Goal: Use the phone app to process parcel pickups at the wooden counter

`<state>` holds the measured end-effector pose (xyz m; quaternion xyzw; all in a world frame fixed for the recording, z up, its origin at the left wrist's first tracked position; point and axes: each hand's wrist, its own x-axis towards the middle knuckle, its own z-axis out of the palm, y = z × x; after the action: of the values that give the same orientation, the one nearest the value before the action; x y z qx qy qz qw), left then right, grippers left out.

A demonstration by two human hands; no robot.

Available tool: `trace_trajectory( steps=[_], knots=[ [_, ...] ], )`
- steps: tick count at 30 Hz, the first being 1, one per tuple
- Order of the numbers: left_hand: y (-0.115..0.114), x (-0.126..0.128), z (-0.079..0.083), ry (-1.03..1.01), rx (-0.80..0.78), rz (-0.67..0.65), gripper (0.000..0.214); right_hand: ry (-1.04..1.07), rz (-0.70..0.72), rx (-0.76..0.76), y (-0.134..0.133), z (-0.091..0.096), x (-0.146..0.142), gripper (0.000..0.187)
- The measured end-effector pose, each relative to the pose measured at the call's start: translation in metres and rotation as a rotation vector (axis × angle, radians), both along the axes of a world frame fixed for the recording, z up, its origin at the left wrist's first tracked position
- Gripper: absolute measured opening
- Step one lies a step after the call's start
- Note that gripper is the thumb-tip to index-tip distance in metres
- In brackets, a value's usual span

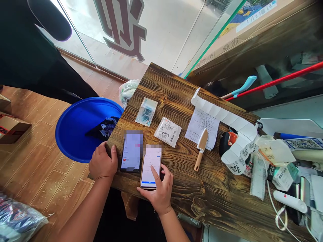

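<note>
My left hand point(103, 163) is curled round the left corner of the wooden table point(214, 201), thumb lying along its edge. Just right of it a dark phone point(131, 151) lies face up with its screen lit. My right hand point(160, 191) is spread over a second phone point(150, 174) in a light case. Its index finger touches the lit screen, the thumb rests by the lower left corner, and the other fingers bend beside the right edge. Beyond the phones lie a banknote point(146, 112) and a stack of printed labels point(167, 131) reading 4031.
A knife point(201, 149) with a wooden handle lies on a printed sheet point(196, 122). A folded label strip point(227, 114) runs rightward to cables and small boxes point(285, 176). A blue tub point(73, 134) stands left of the table, with a person in dark clothes point(37, 67) behind it.
</note>
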<state>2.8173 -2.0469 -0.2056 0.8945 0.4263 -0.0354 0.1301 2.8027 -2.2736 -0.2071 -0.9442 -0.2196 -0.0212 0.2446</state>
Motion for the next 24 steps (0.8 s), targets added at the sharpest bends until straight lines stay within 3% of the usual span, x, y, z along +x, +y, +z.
trace_trajectory(
  steps=[24],
  knots=[
    [-0.0005, 0.0001, 0.0013, 0.002, -0.005, 0.001, 0.052, -0.022, -0.014, 0.034, -0.0011, 0.0003, 0.0001, 0.073]
  ],
)
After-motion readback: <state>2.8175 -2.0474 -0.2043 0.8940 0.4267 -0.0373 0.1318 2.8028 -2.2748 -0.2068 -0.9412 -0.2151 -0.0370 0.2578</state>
